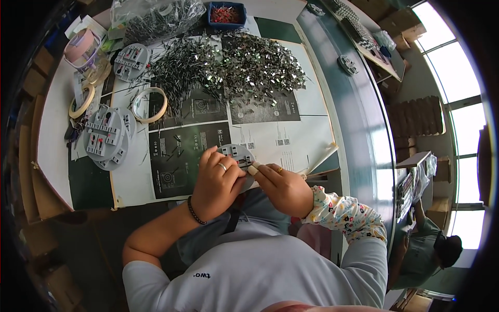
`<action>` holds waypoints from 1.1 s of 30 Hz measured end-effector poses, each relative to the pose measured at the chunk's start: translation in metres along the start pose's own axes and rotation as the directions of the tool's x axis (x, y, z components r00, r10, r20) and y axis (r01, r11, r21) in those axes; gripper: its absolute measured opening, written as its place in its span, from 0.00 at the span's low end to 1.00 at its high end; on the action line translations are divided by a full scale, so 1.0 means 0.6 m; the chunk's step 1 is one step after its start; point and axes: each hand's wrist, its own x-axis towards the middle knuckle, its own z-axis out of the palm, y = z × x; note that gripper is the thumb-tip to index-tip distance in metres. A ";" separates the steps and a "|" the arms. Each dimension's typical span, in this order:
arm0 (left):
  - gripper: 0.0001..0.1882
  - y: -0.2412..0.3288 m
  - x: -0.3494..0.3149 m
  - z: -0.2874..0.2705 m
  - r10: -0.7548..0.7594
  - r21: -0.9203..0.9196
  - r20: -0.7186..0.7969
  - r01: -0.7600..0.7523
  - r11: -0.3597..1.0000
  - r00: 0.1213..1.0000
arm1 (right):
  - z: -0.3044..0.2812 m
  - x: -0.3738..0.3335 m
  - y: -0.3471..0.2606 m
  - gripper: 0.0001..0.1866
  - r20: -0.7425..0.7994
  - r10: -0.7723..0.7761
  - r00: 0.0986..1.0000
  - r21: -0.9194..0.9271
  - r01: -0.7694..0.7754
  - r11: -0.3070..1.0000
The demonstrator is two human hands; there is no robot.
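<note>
Close to the table's near edge, a grey round plastic plate (241,151) with raised slots and small dark and red parts sits between my two hands. My left hand (221,179), with a ring and a dark bead bracelet, curls its fingers over the plate's left side. From the right, my right hand (283,188) presses its fingertips to the plate; a pale covering wraps one finger. Whatever small piece lies under the fingertips is hidden. Beyond the hands spread a heap of small shiny metal pieces (260,67) and a pile of thin dark strips (176,67).
Stacked grey plates (104,138) and tape rolls (163,106) lie left, another grey plate (131,62) farther back. A plastic bag (161,23), blue tray (226,26) and pink-lidded bottle (83,49) stand behind. Right runs a green conveyor (358,125); a co-worker (429,252) sits beyond.
</note>
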 end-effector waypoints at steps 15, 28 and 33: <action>0.09 -0.005 0.006 0.001 -0.019 -0.018 0.059 0.021 1.000 0.998 | 0.001 0.000 -0.012 0.26 0.032 0.056 0.998 0.012 -0.056 0.998; 0.19 0.013 -0.009 -0.030 0.029 0.052 0.043 -0.032 0.998 0.999 | -0.048 0.023 0.025 0.12 -0.084 0.420 0.904 0.719 -0.236 0.653; 0.24 0.008 -0.024 -0.008 0.064 0.111 0.178 -0.084 0.990 0.982 | -0.029 0.062 0.032 0.20 -0.212 0.428 0.879 0.955 0.279 -0.100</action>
